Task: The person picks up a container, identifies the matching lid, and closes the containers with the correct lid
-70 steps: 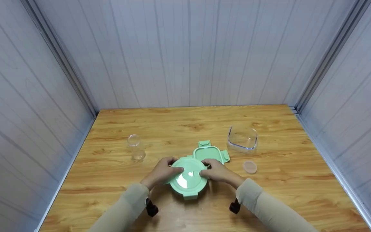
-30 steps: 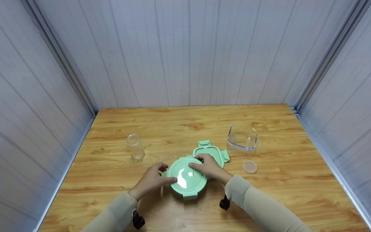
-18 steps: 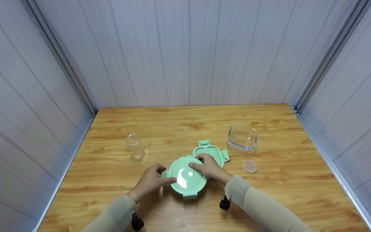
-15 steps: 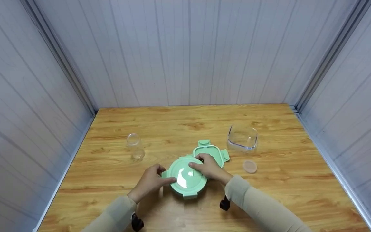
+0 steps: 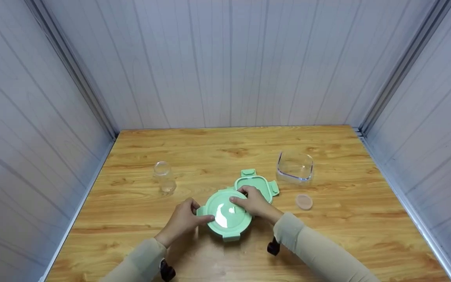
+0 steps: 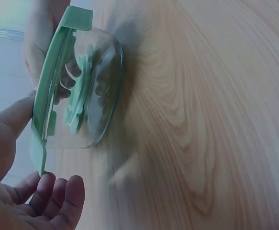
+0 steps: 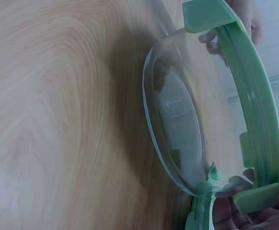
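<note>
Round green lid [image 5: 225, 213] sits on a clear round glass bowl [image 7: 194, 115], front middle of the table [image 5: 131, 219], both hands on it. Left hand [image 5: 184, 219]: thumb flat on the lid top near the left edge, fingertips under the left side flap, narrow pinch, gap only about as wide as the flap. That flap angles outward, away from the glass. Right hand [image 5: 257, 203]: thumb on the lid top, other fingers curled down over the far-right edge by a flap; finger contact partly hidden. Square green lid [image 5: 253, 184] lies just beyond the bowl, partly covered by lid and right hand; can't tell if it touches. Farther right: square glass container [image 5: 295, 168], small translucent disc [image 5: 303, 202] nearer the person. Clear jar [image 5: 165, 179] stands off to the left, well apart from the bowl.
</note>
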### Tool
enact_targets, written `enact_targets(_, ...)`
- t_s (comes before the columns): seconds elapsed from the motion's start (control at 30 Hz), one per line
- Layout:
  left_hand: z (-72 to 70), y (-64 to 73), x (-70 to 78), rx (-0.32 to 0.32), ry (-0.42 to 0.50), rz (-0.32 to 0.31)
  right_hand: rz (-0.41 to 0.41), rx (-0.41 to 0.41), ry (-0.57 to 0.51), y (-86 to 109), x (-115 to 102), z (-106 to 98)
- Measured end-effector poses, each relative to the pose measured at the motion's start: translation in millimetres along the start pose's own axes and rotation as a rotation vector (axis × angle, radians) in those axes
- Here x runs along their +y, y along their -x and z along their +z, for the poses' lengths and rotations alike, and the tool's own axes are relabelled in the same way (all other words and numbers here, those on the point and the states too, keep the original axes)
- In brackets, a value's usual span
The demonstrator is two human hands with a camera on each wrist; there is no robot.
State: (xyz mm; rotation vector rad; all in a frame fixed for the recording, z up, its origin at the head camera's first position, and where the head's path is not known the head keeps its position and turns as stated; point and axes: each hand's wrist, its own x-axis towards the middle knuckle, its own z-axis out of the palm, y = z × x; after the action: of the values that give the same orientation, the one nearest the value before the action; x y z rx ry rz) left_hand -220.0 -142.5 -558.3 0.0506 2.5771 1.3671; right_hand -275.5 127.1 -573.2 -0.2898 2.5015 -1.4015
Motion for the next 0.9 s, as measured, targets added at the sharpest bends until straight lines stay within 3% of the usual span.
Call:
enact_targets(0.37,-4.7,-2.6,4.3,0.001,0.012,-0.052,-0.012,0.017,-0.038,3.5,3.5,3.8)
enact_targets(0.9,-2.4,-5.0,-2.5,-0.036,0.093,-0.026,-0.042,0.043,-0.048,5.2,6.5,7.0)
